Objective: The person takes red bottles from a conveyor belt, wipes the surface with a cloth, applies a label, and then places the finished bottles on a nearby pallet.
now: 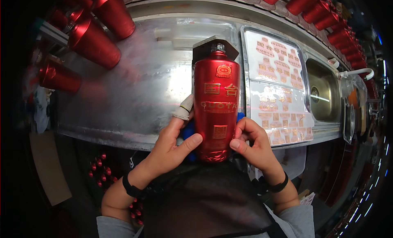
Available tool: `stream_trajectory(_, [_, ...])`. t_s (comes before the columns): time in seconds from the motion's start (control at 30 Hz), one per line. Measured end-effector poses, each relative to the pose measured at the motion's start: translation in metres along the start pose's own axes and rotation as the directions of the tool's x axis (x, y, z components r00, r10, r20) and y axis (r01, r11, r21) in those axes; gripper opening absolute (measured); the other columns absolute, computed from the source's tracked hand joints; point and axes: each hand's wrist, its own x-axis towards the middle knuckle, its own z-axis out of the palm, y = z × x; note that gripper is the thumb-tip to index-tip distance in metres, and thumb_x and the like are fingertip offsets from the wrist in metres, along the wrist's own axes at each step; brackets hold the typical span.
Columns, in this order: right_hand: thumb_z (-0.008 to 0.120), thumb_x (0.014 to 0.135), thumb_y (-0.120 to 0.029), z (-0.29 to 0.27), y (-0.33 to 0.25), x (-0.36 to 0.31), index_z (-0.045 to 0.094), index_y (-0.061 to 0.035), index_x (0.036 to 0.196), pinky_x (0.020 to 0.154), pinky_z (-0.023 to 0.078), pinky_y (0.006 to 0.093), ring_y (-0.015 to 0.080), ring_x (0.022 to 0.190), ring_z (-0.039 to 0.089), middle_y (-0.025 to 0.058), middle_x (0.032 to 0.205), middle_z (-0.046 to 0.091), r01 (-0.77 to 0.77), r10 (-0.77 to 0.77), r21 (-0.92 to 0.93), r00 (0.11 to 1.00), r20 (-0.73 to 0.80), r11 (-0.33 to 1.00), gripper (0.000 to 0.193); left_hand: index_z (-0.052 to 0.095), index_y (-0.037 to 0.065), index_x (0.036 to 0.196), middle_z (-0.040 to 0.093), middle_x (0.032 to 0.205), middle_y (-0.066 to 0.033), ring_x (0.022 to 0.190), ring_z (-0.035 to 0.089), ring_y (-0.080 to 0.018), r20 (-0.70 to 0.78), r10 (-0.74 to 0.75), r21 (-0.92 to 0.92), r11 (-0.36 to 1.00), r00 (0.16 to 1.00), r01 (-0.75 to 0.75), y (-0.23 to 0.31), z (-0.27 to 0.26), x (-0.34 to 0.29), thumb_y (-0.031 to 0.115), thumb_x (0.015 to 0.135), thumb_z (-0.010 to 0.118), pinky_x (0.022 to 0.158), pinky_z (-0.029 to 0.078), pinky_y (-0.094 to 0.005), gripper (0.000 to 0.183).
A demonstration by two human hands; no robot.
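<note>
A shiny red bottle (217,119) with gold raised lettering and emblems lies in front of me, its neck pointing away. My left hand (177,141) grips its left side, thumb on the front; a whitish cover sits on one fingertip. At the lower right side of the bottle, my right hand (250,140) has its fingers curled and thumb tip close to the surface. Whether a small piece is pinched there cannot be made out. Blue material (189,135) shows beneath the bottle, and a dark angular plate (200,53) lies behind its neck.
Sheets of gold decals (280,111) lie wet in a metal tray (244,74) at the right. Beyond it are a sink (321,90) and white faucet (360,73). Several red bottles (96,43) stand on the metal counter (135,94) at left, with more along the back right.
</note>
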Motion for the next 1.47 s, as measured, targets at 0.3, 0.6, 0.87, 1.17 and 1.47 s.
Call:
stream_trajectory(0.3, [0.083, 0.078, -0.021, 0.007, 0.001, 0.003, 0.048, -0.0089, 0.081, 0.059, 0.037, 0.0176, 0.0015, 0.066, 0.043, -0.005, 0.074, 0.05, 0.057, -0.07, -0.17, 0.995, -0.068, 0.984, 0.037, 0.013, -0.006, 0.152, 0.033, 0.151, -0.0208, 0.141, 0.033, -0.0277, 0.015, 0.079, 0.105, 0.991, 0.997, -0.081, -0.008, 0.002, -0.001, 0.025, 0.086, 0.075, 0.115, 0.025, -0.0379, 0.096])
stream_trajectory(0.6, [0.083, 0.08, -0.021, 0.007, -0.003, 0.002, 0.048, -0.0088, 0.081, 0.058, 0.039, 0.0179, 0.0009, 0.066, 0.044, -0.0051, 0.074, 0.051, 0.045, -0.053, -0.123, 0.997, -0.062, 0.991, 0.037, 0.012, -0.007, 0.152, 0.032, 0.151, -0.0221, 0.141, 0.033, -0.0285, 0.053, 0.079, 0.121, 0.989, 0.995, -0.085, -0.005, -0.001, 0.0, 0.025, 0.084, 0.076, 0.115, 0.026, -0.0384, 0.099])
stream_trajectory(0.87, [0.081, 0.08, -0.019, 0.012, -0.006, 0.004, 0.048, -0.0086, 0.078, 0.057, 0.041, 0.0186, 0.0012, 0.065, 0.047, -0.0038, 0.072, 0.053, 0.012, -0.025, -0.115, 0.994, -0.111, 0.993, 0.035, 0.016, -0.006, 0.151, 0.039, 0.146, -0.022, 0.136, 0.041, -0.0283, -0.011, 0.099, 0.16, 0.983, 0.995, -0.096, 0.004, 0.009, 0.006, 0.023, 0.083, 0.076, 0.112, 0.032, -0.0383, 0.095])
stream_trajectory(1.17, [0.081, 0.081, -0.019, 0.016, -0.007, 0.005, 0.047, -0.0082, 0.076, 0.057, 0.041, 0.0191, 0.0017, 0.065, 0.048, -0.0026, 0.071, 0.054, 0.017, -0.033, -0.115, 0.989, -0.144, 0.993, 0.036, 0.019, -0.005, 0.151, 0.044, 0.141, -0.0209, 0.131, 0.046, -0.0267, -0.072, 0.154, 0.169, 0.976, 0.985, -0.14, 0.001, 0.014, 0.011, 0.024, 0.084, 0.074, 0.109, 0.036, -0.0372, 0.091])
stream_trajectory(1.47, [0.071, 0.087, -0.025, -0.006, -0.013, 0.003, 0.055, -0.0075, 0.085, 0.059, 0.043, 0.0165, 0.0033, 0.063, 0.053, -0.003, 0.074, 0.058, -0.163, 0.179, 0.138, 0.977, -0.119, 0.977, 0.024, 0.016, -0.005, 0.152, 0.036, 0.148, -0.0236, 0.138, 0.039, -0.0277, -0.055, 0.132, 0.208, 0.971, 0.99, -0.118, -0.003, 0.012, 0.003, 0.027, 0.084, 0.075, 0.113, 0.03, -0.0384, 0.095])
